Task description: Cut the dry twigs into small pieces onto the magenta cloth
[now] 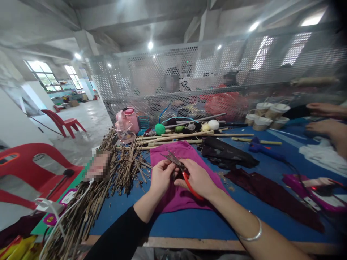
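Observation:
My right hand [199,177] grips a pair of scissors [191,186] with red handles. The blades point up and to the left and look parted. Close to the blades, my left hand [162,177] is closed in a pinch, its thumb and fingertips together. Whatever lies between those fingertips is too small or hidden to name. Both hands are over a magenta cloth [179,204] spread on the blue tabletop [119,220]. Left of the cloth is a heap of thin brown twigs [127,171].
Beyond the cloth lie long sticks [173,137] and yarn balls [159,129], with a pink jug [131,121] beside them. Dark cloth [227,153], maroon cloth [273,196] and a blue glue gun [267,148] lie right. Another person's hands [325,128] are at the far right, near wrapped cups [262,122].

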`<state>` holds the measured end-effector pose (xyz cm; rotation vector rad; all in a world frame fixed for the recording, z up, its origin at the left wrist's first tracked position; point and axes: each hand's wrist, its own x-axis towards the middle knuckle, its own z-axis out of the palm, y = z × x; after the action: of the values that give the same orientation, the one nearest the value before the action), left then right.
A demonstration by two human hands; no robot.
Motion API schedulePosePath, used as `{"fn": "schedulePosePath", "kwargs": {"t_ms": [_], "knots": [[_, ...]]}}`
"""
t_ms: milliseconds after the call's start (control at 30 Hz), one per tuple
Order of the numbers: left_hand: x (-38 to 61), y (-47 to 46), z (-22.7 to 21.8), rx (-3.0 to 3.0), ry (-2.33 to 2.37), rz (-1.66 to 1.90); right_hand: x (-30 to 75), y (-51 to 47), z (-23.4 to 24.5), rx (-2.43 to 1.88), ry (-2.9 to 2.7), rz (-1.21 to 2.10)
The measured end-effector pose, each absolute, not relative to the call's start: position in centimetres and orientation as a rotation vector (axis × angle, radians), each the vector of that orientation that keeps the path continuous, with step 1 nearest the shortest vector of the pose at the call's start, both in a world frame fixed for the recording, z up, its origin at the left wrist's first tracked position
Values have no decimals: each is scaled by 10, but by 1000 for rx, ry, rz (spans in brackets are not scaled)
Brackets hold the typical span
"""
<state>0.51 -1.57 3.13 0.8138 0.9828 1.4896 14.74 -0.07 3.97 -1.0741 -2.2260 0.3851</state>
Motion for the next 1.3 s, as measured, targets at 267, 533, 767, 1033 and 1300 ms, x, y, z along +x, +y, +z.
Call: {"fn": "schedulePosePath", "kwargs": {"t_ms": [267,533,767,1033,1300], "knots": [[5,-17,29,916,985,1494,145,1,35,-1035,-2173,442],[5,-19,26,1158,1109,1452,146,2,32,-1050,-2159,204],[7,-20,24,1222,1097,1496,144,-1,31,-988,-2150,193],[5,-21,23,1207,1059,1530,144,1,28,-968,-2134,357],[2,-18,22,1174,1079,1495,148,2,31,-1045,-2192,326]]}}
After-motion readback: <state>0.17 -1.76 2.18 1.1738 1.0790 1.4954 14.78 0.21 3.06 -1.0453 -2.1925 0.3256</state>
